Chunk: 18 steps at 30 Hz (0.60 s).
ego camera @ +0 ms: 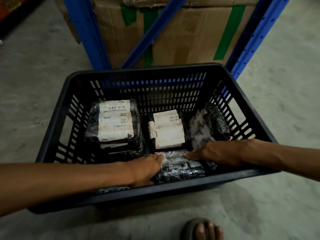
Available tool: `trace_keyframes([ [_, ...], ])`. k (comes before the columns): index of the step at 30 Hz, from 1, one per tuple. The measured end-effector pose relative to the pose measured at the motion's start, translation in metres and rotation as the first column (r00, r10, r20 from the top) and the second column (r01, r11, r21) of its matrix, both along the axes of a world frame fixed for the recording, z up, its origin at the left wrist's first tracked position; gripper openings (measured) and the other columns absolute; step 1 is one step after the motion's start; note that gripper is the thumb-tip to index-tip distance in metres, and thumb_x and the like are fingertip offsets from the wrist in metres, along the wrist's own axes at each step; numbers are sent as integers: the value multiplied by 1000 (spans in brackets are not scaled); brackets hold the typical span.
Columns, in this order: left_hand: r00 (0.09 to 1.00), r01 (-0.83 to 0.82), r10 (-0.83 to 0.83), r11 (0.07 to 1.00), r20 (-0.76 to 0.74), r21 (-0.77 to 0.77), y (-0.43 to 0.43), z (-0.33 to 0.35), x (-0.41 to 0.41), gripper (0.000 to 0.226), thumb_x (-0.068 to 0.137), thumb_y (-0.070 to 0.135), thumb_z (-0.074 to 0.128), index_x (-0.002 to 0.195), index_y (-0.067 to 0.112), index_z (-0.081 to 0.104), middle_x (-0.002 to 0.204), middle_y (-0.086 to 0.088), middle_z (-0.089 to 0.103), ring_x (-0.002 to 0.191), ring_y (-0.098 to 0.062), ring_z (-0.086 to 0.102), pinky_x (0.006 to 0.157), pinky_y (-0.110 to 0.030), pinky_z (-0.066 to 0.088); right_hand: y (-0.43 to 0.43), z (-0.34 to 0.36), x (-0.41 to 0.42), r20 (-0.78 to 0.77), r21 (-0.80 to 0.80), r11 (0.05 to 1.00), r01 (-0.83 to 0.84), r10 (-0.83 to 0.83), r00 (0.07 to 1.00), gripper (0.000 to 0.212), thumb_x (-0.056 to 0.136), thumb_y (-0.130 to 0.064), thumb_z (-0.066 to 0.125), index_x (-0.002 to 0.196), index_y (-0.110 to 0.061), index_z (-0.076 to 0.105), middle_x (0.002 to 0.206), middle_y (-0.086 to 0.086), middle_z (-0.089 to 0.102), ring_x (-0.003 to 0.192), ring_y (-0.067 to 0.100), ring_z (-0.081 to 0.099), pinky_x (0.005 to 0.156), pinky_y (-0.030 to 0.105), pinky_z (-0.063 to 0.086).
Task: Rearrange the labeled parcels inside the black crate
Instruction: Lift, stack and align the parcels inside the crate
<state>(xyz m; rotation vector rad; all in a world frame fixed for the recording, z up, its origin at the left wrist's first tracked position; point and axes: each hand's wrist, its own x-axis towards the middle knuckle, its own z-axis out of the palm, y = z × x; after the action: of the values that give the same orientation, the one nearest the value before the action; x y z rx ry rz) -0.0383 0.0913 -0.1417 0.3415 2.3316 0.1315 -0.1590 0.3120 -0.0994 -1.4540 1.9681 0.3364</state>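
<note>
A black slatted crate [57,135] stands on the floor and holds several dark plastic-wrapped parcels with white labels. A stack with a large label [114,120] fills its left side. One flat labeled parcel [168,129] lies in the middle. Another dark parcel [217,121] leans against the right wall. Against the near wall lies a dark wrapped parcel [180,166], held between both hands. My left hand [147,168] grips its left end. My right hand [216,155] presses on its right end.
Blue metal rack posts [86,32] and a big taped cardboard box [181,32] stand right behind the crate. Grey concrete floor surrounds it. A foot in a sandal [202,229] is at the bottom edge, near the crate's front.
</note>
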Motion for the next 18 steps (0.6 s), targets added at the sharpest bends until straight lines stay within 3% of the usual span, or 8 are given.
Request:
trace_keyframes([
  [4,998,-18,26,991,-57,135,-7,2,5,82,97,12,54,156,-5,0,165,-23,7,153,-29,18,123,-35,22,-1,5,-3,86,-19,997,74,-72,994,82,86,-11,66,155,-23,25,136,8,61,116,18,59,93,20,43],
  [6,994,-91,104,964,-38,249,-17,6,4,76,95,22,59,154,2,17,158,-18,33,144,-24,38,116,-33,34,1,8,-9,269,3,979,205,-198,943,77,84,-8,69,152,-26,34,127,2,67,100,4,61,86,15,43],
  [8,967,-251,246,887,64,388,-28,19,2,51,93,30,64,137,19,40,128,1,61,117,0,58,97,-18,47,5,16,-19,531,72,928,365,-346,773,57,86,-3,68,138,-21,54,128,6,69,108,12,66,98,31,51],
  [10,923,-385,340,791,183,476,-37,42,2,25,95,32,60,111,41,43,102,19,59,89,15,54,78,-2,44,9,33,-35,684,153,875,459,-429,590,44,89,-2,65,132,-9,57,128,19,67,119,36,63,105,53,47],
  [12,848,-528,441,644,296,554,-41,61,5,20,92,43,57,108,48,45,107,27,60,97,14,57,88,-1,44,11,58,-54,733,175,747,642,-534,421,50,89,-7,65,137,-8,51,130,20,65,122,39,60,107,53,45],
  [14,749,-636,539,421,385,647,-41,71,5,46,76,65,62,115,41,59,120,17,71,110,-2,67,102,-25,51,9,80,-70,762,189,569,800,-599,246,48,88,-19,62,133,-6,52,126,19,67,116,34,62,105,52,46],
  [16,556,-756,636,121,534,643,-39,71,-8,58,74,65,63,115,24,68,116,-1,76,108,-24,71,92,-46,58,1,85,-76,783,190,400,897,-612,108,34,93,-30,56,119,-8,58,116,21,64,107,35,60,100,55,49],
  [18,361,-845,677,-52,641,532,-31,74,-30,52,89,53,56,118,12,67,116,-18,73,109,-39,68,85,-51,58,-9,69,-72,787,200,239,950,-617,-11,33,92,-37,59,116,-14,63,114,16,66,103,32,60,94,50,51],
])
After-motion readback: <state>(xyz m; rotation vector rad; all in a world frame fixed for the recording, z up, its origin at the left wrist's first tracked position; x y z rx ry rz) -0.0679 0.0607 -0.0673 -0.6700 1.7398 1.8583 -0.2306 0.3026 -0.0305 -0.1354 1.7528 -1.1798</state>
